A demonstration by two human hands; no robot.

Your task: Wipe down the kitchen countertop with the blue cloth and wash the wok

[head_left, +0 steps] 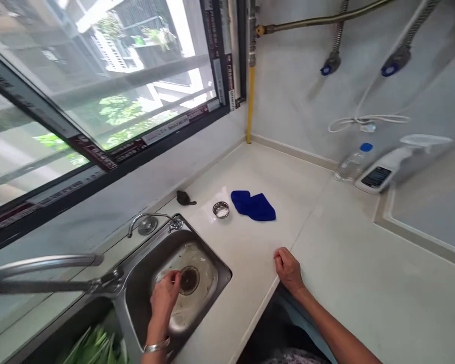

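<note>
My left hand (164,294) is over the right basin of the steel sink (222,285), its fingers pinched together beside the drain hole (189,279). What the fingers hold, if anything, is hidden. Shallow murky water with small dark bits lies around the drain. Closed in a loose fist, my right hand (288,267) rests at the front edge of the white countertop (345,273), with nothing showing in it. Behind the sink a round metal drain strainer (221,210) stands on the counter, next to a blue cloth (253,206).
A dark lump, possibly a drain plug (184,197), lies behind the sink. Faucets (41,273) arch over the left side. Leafy greens (96,346) fill the left basin. A clear bottle (351,164) and a white spray bottle (382,169) stand by the right wall.
</note>
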